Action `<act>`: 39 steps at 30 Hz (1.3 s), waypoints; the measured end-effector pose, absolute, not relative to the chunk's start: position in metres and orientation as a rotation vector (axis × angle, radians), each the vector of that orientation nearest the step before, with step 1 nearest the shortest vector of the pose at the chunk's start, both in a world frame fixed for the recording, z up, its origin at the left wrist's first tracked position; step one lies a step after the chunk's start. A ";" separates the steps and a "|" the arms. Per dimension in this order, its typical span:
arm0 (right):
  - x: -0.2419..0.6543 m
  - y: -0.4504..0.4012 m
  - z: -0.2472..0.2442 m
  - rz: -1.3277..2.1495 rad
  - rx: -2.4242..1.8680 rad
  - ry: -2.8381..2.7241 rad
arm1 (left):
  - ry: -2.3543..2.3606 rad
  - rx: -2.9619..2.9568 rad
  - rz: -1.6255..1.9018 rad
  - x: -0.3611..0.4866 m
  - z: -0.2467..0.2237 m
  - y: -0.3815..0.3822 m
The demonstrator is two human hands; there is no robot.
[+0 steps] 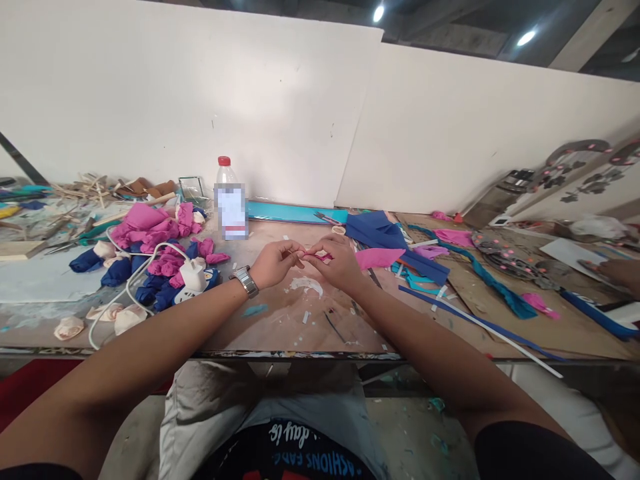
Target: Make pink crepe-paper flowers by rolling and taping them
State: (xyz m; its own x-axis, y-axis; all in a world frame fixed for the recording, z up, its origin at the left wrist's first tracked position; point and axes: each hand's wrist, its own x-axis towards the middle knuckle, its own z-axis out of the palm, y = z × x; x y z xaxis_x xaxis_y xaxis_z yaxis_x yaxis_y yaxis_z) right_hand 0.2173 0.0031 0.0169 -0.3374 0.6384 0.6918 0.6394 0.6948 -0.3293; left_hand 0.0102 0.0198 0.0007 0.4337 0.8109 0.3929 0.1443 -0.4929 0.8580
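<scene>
Over the middle of the table [280, 327], my left hand [276, 264] and my right hand [336, 261] meet at their fingertips. Both pinch a thin, twisted dark-pink strip [318, 255]. A watch is on my left wrist. Just right of my right hand lies a flat pink piece [381, 258], beside dark blue strips [377, 230]. A small pale roll [339, 230] sits right behind my right hand. White scraps and a whitish smear [306, 287] are on the table below my hands.
At left are crumpled pink and blue bundles [145, 227], a white cable with a plug [193, 273] and wooden sticks. A red-capped bottle [226, 175] stands behind. A person's hand [617, 273] is at far right, near a teal braid [490, 280].
</scene>
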 end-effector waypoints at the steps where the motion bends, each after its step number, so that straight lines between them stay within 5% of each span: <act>1: 0.217 0.003 0.018 -0.004 -0.977 -2.051 | 0.810 1.917 1.082 0.010 0.001 0.020; 39: 0.216 0.000 0.022 -0.103 -0.890 -1.976 | 0.809 1.716 1.085 0.014 0.015 0.010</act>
